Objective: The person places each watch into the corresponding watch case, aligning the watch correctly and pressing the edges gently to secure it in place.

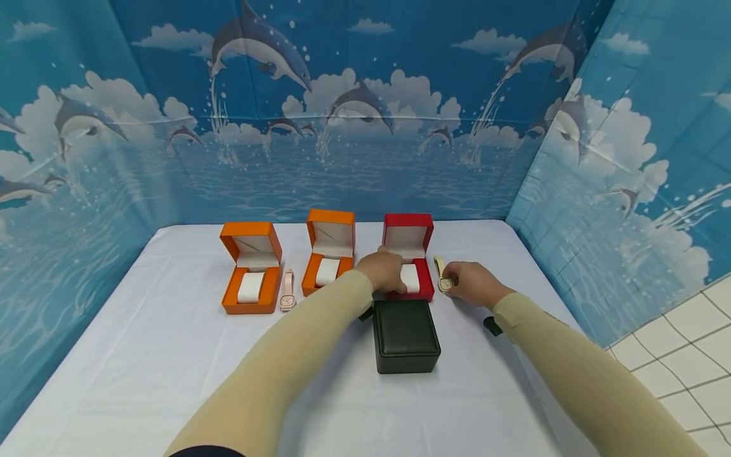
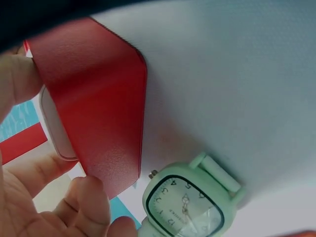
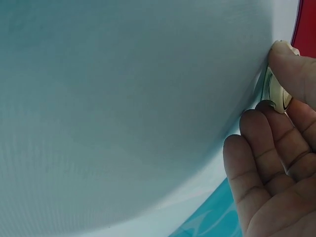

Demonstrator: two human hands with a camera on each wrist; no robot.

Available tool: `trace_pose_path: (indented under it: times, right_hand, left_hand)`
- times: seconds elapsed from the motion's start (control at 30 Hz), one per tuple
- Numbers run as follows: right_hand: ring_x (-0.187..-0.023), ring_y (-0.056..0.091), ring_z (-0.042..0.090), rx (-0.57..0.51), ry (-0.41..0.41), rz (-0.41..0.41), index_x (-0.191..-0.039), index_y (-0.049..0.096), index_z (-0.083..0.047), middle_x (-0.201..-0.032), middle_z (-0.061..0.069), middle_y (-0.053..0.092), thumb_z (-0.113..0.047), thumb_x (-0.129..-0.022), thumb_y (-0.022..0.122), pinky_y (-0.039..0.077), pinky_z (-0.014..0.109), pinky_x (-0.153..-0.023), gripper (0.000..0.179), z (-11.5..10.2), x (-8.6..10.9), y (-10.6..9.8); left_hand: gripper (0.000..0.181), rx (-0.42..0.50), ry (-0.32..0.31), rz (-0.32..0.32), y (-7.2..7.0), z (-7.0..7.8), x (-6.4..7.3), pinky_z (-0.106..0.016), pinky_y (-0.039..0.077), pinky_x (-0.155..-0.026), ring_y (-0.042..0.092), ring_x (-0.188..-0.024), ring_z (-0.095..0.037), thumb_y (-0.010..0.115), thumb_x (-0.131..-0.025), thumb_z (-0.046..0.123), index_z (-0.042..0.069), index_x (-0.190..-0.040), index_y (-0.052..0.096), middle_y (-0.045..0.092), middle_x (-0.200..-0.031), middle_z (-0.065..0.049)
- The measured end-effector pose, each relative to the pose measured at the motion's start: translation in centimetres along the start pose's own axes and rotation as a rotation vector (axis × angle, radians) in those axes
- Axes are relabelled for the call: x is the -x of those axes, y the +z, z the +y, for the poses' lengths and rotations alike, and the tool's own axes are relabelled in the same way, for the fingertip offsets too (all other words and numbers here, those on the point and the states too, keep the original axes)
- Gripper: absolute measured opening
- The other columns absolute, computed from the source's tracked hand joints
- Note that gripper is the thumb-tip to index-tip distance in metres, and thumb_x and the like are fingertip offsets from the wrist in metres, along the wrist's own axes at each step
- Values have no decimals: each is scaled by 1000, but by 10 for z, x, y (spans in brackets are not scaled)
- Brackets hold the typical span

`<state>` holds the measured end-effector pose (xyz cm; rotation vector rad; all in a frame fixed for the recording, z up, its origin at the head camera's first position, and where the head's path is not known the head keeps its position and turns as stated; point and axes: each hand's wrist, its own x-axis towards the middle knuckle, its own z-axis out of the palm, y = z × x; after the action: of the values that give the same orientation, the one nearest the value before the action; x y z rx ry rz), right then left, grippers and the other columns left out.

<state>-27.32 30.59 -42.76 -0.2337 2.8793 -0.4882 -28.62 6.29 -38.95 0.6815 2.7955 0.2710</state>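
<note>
My left hand [image 1: 381, 269] is on the open red watch box [image 1: 425, 279], thumb and fingers gripping its left part beside the white cushion [image 1: 410, 278]. Close by that box in the left wrist view lies a mint-green watch [image 2: 187, 205], hidden in the head view by my left hand and arm. To the right of the red box, my right hand [image 1: 475, 283] pinches a pale yellow watch [image 1: 445, 284] by its case between thumb and fingers. The strap stretches away on the white cloth. A closed black box [image 1: 407, 333] stands in front of the red one.
Left of the red box are two open orange watch boxes, the nearer-centre orange box [image 1: 332, 219] and the left orange box [image 1: 228, 298], each with a white cushion. A pink watch [image 1: 288, 293] lies between them. White cloth [image 1: 143, 355] covers the table; a dolphin-print curtain [image 1: 365, 171] hangs behind.
</note>
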Motion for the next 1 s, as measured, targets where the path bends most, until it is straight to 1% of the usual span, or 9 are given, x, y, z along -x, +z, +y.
trace_pose_path:
  times: [0.27,0.43,0.57,0.67,0.77,0.9,1.0]
  right_hand:
    - [-101,62,27,5,-15,5,-123,67,-5,-110,11,70,-16,-89,84,58,46,-97,39,0,1,0]
    - [-99,61,26,-2,-30,13,-120,67,-6,-107,9,70,-16,-89,84,59,45,-95,37,4,1,1]
    - [-98,61,25,-21,-46,23,-118,67,-6,-106,9,70,-17,-90,83,59,45,-94,34,7,2,2]
    - [-96,61,24,-35,-54,34,-115,67,-7,-104,8,70,-17,-90,83,59,43,-92,31,7,4,2]
    - [-94,61,25,-47,-60,39,-112,66,-6,-102,9,69,-17,-91,82,59,44,-89,29,7,7,0]
    - [-99,61,28,-67,-44,45,-113,64,-6,-109,12,70,-18,-91,81,59,47,-94,30,8,10,-3]
    - [-106,62,30,-83,-29,56,-116,64,-7,-116,14,70,-20,-91,81,58,51,-99,33,8,13,-5]
  left_hand:
    - [63,-67,28,33,2,-1,-4,-40,59,-98,58,-108,-18,79,-89,46,17,-142,61,64,-127,-3]
    - [60,-107,38,61,3,0,-5,-44,58,-97,60,-103,-19,80,-88,48,17,-137,62,66,-122,-1]
    - [57,-105,43,89,3,1,-5,-44,58,-95,61,-98,-19,83,-86,48,17,-129,63,69,-113,1]
    - [54,-93,47,102,3,1,-5,-43,58,-93,62,-93,-18,84,-85,48,17,-124,63,69,-107,2]
    - [51,-74,49,102,4,-1,-6,-40,59,-89,62,-90,-17,84,-86,47,18,-122,62,69,-105,3]
    - [48,-15,48,95,3,-2,-4,-37,59,-84,63,-89,-17,83,-87,45,18,-121,61,68,-103,3]
    - [49,44,49,100,1,-3,-2,-36,59,-85,63,-91,-17,84,-87,42,17,-123,61,68,-105,2]
